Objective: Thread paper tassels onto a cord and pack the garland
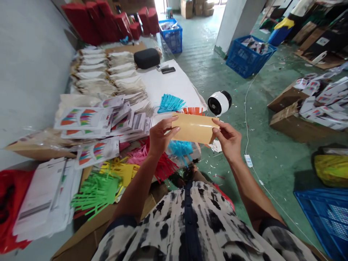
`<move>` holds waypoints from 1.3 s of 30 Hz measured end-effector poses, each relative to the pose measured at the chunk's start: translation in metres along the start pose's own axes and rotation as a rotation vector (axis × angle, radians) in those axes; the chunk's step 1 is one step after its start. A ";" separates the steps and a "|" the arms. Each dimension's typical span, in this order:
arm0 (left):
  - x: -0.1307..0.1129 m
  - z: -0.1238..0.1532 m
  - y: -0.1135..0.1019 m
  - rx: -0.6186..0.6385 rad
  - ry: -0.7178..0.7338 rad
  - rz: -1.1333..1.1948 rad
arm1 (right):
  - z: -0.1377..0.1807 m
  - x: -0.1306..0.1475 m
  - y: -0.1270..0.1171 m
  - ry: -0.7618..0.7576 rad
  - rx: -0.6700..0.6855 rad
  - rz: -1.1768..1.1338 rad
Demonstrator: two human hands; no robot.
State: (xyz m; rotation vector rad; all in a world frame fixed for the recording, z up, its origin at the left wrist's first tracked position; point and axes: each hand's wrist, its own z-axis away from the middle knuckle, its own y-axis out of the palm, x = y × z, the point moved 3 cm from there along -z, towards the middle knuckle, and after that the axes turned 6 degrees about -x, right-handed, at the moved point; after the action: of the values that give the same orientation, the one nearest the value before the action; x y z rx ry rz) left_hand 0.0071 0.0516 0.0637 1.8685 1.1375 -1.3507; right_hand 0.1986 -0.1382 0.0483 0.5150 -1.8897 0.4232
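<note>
Both my hands hold a tan paper sheet (194,128) up in front of me, above the table's edge. My left hand (160,136) pinches its left end with thumb on top, and the edge of a clear plastic sleeve shows there. My right hand (227,138) pinches the right end. Below the sheet lie piles of fringed paper tassels: blue (170,103), orange (193,110), red (165,167), pink, yellow (119,170) and green (95,192). Printed header cards (84,118) with coloured fans are stacked to the left.
A small white and black fan (219,102) stands at the table's right edge. Bundles of white packets (107,70), a black case (147,58) and a phone lie farther back. Blue crates (247,54), cardboard boxes (293,119) and a power cord are on the green floor.
</note>
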 end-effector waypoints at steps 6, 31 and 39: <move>-0.009 0.003 -0.003 -0.006 -0.019 -0.057 | 0.000 0.008 -0.008 -0.015 -0.046 0.065; 0.016 0.018 0.015 -0.137 -0.486 0.435 | 0.004 -0.003 0.019 0.285 -0.079 -0.120; 0.018 0.024 0.008 -0.208 -0.057 0.107 | 0.013 0.004 0.021 0.115 -0.156 -0.058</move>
State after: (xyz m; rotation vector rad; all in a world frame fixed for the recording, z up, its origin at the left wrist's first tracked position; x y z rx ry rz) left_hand 0.0054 0.0330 0.0386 1.7067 1.0884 -1.1718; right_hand 0.1763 -0.1281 0.0464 0.4310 -1.7754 0.2587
